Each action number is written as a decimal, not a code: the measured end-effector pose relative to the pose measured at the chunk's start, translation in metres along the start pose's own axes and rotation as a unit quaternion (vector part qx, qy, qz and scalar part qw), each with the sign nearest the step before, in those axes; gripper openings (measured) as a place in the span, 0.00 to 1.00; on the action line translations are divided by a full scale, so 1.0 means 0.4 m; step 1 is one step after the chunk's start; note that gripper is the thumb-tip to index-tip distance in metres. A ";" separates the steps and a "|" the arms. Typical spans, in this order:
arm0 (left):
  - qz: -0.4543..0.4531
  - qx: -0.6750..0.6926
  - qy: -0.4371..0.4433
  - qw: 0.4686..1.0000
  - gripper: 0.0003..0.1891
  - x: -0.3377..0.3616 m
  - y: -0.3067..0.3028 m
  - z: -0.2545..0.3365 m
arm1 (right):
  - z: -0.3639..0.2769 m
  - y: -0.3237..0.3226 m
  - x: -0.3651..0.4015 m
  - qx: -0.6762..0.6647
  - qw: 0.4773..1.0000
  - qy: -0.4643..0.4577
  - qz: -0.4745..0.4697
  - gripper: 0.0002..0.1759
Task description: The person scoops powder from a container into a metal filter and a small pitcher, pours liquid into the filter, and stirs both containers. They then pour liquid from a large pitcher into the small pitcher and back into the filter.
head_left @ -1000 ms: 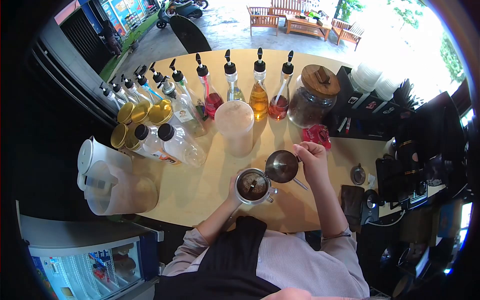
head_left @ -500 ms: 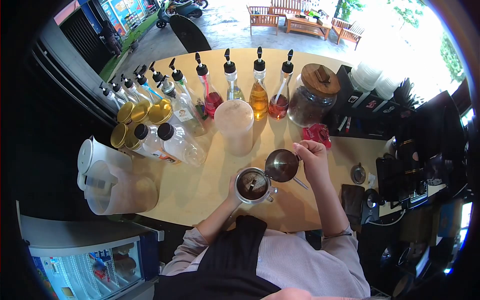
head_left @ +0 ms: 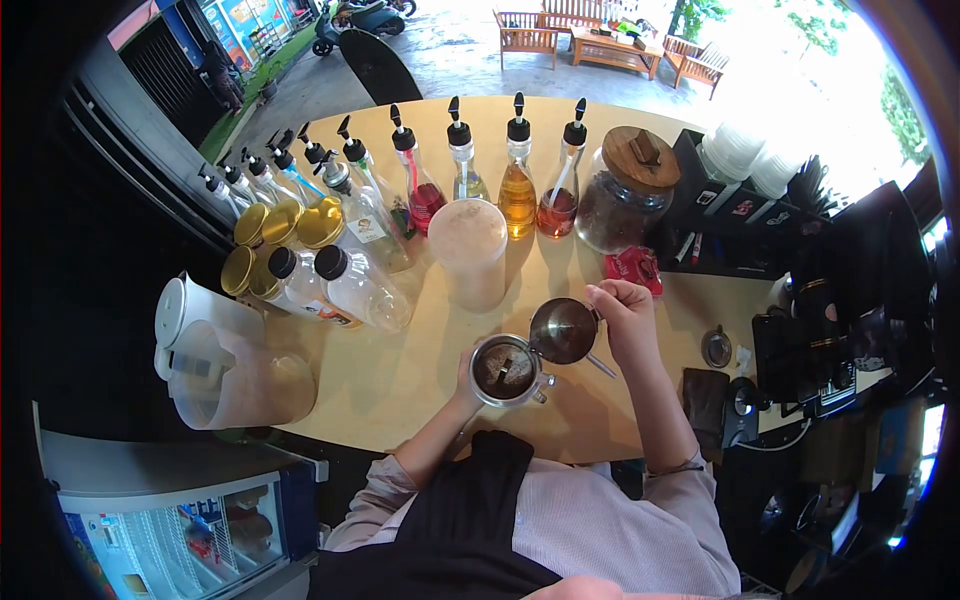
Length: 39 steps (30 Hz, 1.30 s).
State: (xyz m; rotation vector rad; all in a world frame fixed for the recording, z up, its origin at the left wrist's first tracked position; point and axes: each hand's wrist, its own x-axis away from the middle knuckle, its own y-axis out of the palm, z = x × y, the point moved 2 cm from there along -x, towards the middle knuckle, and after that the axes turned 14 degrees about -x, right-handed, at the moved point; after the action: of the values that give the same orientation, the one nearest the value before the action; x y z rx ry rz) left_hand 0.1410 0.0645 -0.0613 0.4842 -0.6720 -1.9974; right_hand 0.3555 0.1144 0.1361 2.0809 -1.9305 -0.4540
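My left hand (head_left: 466,381) is closed round the left side of a steel cup (head_left: 474,392). Inside the cup lie brown, coffee-like contents (head_left: 513,378) with a short dark bar at the middle. My right hand (head_left: 626,308) pinches the handle of a small metal pitcher (head_left: 563,331), tilted so that its spout meets the cup's upper right rim. Metal fittings stick out from the cup's right side. A thin metal rod (head_left: 602,367) shows below the pitcher. Just beyond the cup stands a tall frosted container (head_left: 468,255) with a pale lid.
Pump bottles of syrup (head_left: 518,200) line the counter's far edge. A wood-lidded glass jar (head_left: 625,205) and a red packet (head_left: 633,268) are at right. Clear bottles (head_left: 365,290), gold-lidded jars (head_left: 320,222) and a plastic jug (head_left: 200,395) occupy the left. A round metal part (head_left: 717,347) lies farther right.
The pitcher has shifted very slightly, its spout still at the cup's rim. The pale patch inside the cup looks a little browner. Both hands hold their places.
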 end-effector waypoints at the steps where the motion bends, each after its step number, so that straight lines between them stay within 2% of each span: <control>1: 0.000 0.000 0.000 1.000 0.38 0.000 0.003 -0.001 | -0.001 0.001 0.001 0.000 1.000 0.001 0.002 0.22; 3: 0.045 0.041 -0.003 0.998 0.18 -0.002 0.028 0.014 | -0.002 0.002 0.001 -0.002 1.000 0.002 0.002 0.22; 6: 0.048 0.048 -0.006 0.998 0.17 -0.003 0.041 0.025 | 0.003 -0.003 -0.001 0.000 1.000 0.000 0.001 0.22; 10: 0.027 0.058 -0.005 0.998 0.17 -0.003 0.065 0.051 | -0.003 0.002 0.003 0.000 1.000 0.001 0.002 0.22; 12: -0.064 -0.068 -0.013 0.995 0.44 0.000 0.058 0.055 | -0.002 0.001 0.003 0.001 1.000 0.001 0.004 0.22; 15: -0.024 -0.054 -0.063 0.996 0.46 0.001 0.060 0.058 | -0.001 0.001 0.003 0.002 1.000 0.003 0.008 0.22; 19: -0.047 0.008 -0.019 0.999 0.44 -0.001 0.036 0.024 | -0.005 0.004 0.004 -0.001 1.000 0.006 0.005 0.22; 21: 0.017 0.063 0.005 0.998 0.19 -0.003 0.040 0.028 | -0.010 0.007 0.006 -0.005 1.000 0.007 0.005 0.22; 28: 0.008 0.059 0.012 0.998 0.21 0.000 0.038 0.023 | -0.017 0.014 0.007 -0.013 1.000 0.004 0.000 0.22; 30: 0.046 0.107 -0.016 0.993 0.20 0.001 0.015 -0.002 | -0.018 0.014 0.007 -0.012 1.000 0.005 0.001 0.22; 34: 0.058 0.120 -0.030 0.991 0.19 0.001 -0.009 -0.024 | -0.020 0.015 0.007 -0.014 1.000 0.005 0.001 0.22; 36: 0.014 -0.018 -0.008 1.000 0.38 0.005 -0.012 -0.017 | -0.022 0.017 0.008 -0.012 1.000 0.005 0.003 0.22; 39: 0.024 -0.092 -0.011 0.995 0.37 0.006 -0.005 -0.004 | -0.029 0.024 0.010 -0.006 1.000 0.002 0.002 0.22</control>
State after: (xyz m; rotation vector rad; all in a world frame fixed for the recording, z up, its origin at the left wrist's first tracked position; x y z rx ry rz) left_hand 0.1393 0.0628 -0.0641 0.3327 -0.5019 -1.9979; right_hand 0.3515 0.1093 0.1504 2.0695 -1.9241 -0.4577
